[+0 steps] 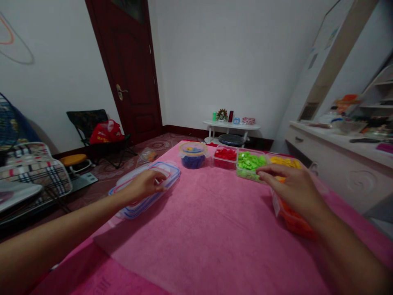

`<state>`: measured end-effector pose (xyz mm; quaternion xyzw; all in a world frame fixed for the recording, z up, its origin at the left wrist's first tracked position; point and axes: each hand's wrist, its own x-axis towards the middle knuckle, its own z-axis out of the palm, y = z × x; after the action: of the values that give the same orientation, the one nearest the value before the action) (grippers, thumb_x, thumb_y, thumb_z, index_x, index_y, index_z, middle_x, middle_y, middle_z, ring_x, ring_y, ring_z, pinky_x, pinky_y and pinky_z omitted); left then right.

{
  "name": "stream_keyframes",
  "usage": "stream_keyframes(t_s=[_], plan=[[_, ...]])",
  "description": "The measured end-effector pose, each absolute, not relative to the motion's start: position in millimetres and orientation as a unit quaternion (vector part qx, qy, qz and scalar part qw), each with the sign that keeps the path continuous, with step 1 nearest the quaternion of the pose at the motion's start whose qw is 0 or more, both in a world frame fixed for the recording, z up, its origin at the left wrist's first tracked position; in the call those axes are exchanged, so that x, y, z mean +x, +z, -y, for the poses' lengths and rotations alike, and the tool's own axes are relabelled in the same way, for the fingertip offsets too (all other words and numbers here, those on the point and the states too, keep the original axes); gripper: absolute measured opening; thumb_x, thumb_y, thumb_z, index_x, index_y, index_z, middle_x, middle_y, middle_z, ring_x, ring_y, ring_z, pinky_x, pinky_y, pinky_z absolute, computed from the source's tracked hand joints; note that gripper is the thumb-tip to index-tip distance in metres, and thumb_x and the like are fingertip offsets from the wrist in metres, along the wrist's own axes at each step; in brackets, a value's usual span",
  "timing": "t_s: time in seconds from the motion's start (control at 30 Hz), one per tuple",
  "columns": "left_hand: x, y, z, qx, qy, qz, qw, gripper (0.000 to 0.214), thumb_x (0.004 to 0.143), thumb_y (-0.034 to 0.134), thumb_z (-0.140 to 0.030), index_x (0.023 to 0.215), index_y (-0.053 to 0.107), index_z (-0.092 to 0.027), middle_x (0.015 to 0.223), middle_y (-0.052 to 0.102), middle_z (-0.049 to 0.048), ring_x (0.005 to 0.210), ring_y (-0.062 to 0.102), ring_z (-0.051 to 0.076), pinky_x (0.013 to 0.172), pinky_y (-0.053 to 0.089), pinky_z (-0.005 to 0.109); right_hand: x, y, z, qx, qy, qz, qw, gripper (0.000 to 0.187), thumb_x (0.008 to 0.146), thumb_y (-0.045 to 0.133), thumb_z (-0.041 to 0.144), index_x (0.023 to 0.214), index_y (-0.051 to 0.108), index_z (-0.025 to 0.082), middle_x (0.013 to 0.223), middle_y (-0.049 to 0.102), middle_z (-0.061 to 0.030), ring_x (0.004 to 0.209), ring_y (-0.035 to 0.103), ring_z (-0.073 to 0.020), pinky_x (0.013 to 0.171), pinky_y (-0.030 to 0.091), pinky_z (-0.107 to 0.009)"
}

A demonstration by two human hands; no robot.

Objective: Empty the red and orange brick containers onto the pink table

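Note:
My left hand [147,185] is over a stack of clear plastic lids [135,212] with blue and red seals at the table's left edge. Its fingers are bent and apart from the thumb; whether they touch the top lid is unclear. My right hand [290,184] hovers, fingers apart and holding nothing I can see, over a clear box of orange pieces [294,221], hiding part of it. Its fingertips are near a box of green pieces [250,164]. Beside that are boxes of red pieces [225,157] and yellow pieces [285,162]. A round tub [193,155] of dark blue pieces wears a lid.
A pink cloth [208,229] covers the table. Behind it stands a white side table [233,125] with small ornaments. A folding chair [87,119] bearing a red bag [107,132] is at left. A cluttered white counter [344,139] runs along the right.

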<state>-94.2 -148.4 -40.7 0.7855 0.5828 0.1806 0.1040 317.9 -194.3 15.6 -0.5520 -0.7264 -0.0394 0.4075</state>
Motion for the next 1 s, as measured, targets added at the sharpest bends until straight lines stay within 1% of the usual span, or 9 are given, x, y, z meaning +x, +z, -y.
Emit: stream_keyframes(t_s=[0.1, 0.2, 0.37, 0.47, 0.57, 0.63, 0.73, 0.8, 1.0], plan=[[-101.7, -50.3, 136.2, 0.766, 0.195, -0.586, 0.177, 0.054, 0.064, 0.067, -0.047, 0.107, 0.064, -0.015, 0.088, 0.067, 0.0064, 0.077, 0.062, 0.02, 0.067, 0.048, 0.028, 315.2, 15.9, 195.8, -0.55, -0.019, 0.728, 0.409, 0.021, 0.076, 0.056, 0.031, 0.081, 0.074, 0.022, 0.083, 0.074, -0.0032, 0.078, 0.068, -0.0205, 0.072, 0.052, -0.032], [-113.5, -52.5, 119.6, 0.737, 0.196, -0.615, 0.202, 0.058, 0.072, 0.057, -0.052, 0.114, 0.06, -0.012, 0.082, 0.066, 0.0072, 0.072, 0.062, 0.021, 0.065, 0.049, 0.031, 313.0, 17.0, 197.3, -0.55, 0.001, 0.726, 0.413, 0.022, 0.076, 0.056, 0.032, 0.081, 0.073, 0.02, 0.084, 0.074, -0.0038, 0.079, 0.068, -0.0207, 0.072, 0.052, -0.033], [-140.6, -43.6, 92.0, 0.773, 0.107, -0.624, -0.019, 0.053, 0.071, 0.055, -0.029, 0.123, 0.058, -0.016, 0.115, 0.062, 0.0133, 0.106, 0.057, 0.027, 0.092, 0.043, 0.038, 312.6, 17.1, 196.8, -0.547, -0.003, 0.731, 0.408, 0.021, 0.075, 0.056, 0.032, 0.081, 0.073, 0.022, 0.084, 0.074, -0.0021, 0.08, 0.068, -0.02, 0.074, 0.052, -0.034], [-152.6, -44.0, 78.4, 0.753, 0.028, -0.656, -0.034, 0.059, 0.067, 0.052, -0.019, 0.126, 0.057, -0.017, 0.12, 0.061, 0.0143, 0.109, 0.057, 0.027, 0.092, 0.043, 0.036, 311.4, 15.9, 196.5, -0.538, -0.003, 0.741, 0.402, 0.021, 0.076, 0.054, 0.031, 0.081, 0.074, 0.023, 0.084, 0.074, -0.0016, 0.079, 0.069, -0.0191, 0.072, 0.053, -0.032], [-158.0, -44.5, 68.5, 0.744, 0.031, -0.667, -0.026, 0.056, 0.065, 0.051, -0.02, 0.119, 0.062, -0.017, 0.113, 0.065, 0.0137, 0.102, 0.061, 0.027, 0.085, 0.046, 0.034, 310.3, 13.6, 196.1, -0.532, 0.005, 0.752, 0.39, 0.022, 0.078, 0.054, 0.029, 0.083, 0.074, 0.023, 0.084, 0.074, -0.0014, 0.078, 0.068, -0.018, 0.071, 0.052, -0.031], [-159.1, -38.7, 64.2, 0.751, 0.054, -0.658, -0.008, 0.048, 0.063, 0.052, -0.022, 0.107, 0.069, -0.017, 0.101, 0.069, 0.0105, 0.095, 0.063, 0.026, 0.081, 0.047, 0.031, 311.1, 11.1, 194.7, -0.53, 0.012, 0.756, 0.384, 0.022, 0.079, 0.053, 0.029, 0.085, 0.074, 0.023, 0.085, 0.074, -0.0017, 0.079, 0.068, -0.0181, 0.073, 0.052, -0.031], [-159.4, -18.1, 60.5, 0.745, 0.07, -0.66, 0.067, 0.033, 0.058, 0.054, -0.028, 0.084, 0.073, -0.019, 0.075, 0.069, 0.0028, 0.078, 0.063, 0.023, 0.073, 0.047, 0.027, 314.1, 5.1, 191.2, -0.532, 0.022, 0.761, 0.372, 0.023, 0.08, 0.053, 0.029, 0.088, 0.073, 0.022, 0.087, 0.074, -0.0026, 0.081, 0.067, -0.0188, 0.075, 0.051, -0.033], [-159.0, 0.5, 59.4, 0.729, 0.081, -0.665, 0.136, 0.031, 0.055, 0.057, -0.032, 0.077, 0.072, -0.017, 0.063, 0.065, -0.0002, 0.07, 0.062, 0.021, 0.066, 0.047, 0.026, 314.5, -1.5, 188.5, -0.532, 0.031, 0.763, 0.366, 0.023, 0.08, 0.053, 0.028, 0.088, 0.073, 0.021, 0.087, 0.073, -0.0035, 0.081, 0.066, -0.0189, 0.076, 0.051, -0.033], [-149.4, 50.4, 74.1, 0.739, 0.196, -0.609, 0.213, 0.032, 0.055, 0.064, -0.038, 0.077, 0.065, -0.015, 0.068, 0.065, 0.0004, 0.07, 0.06, 0.018, 0.067, 0.047, 0.025, 286.0, -31.1, 174.7, -0.528, 0.11, 0.766, 0.351, 0.023, 0.08, 0.05, 0.022, 0.09, 0.07, 0.017, 0.088, 0.071, -0.0069, 0.076, 0.065, -0.0175, 0.072, 0.051, -0.032]])
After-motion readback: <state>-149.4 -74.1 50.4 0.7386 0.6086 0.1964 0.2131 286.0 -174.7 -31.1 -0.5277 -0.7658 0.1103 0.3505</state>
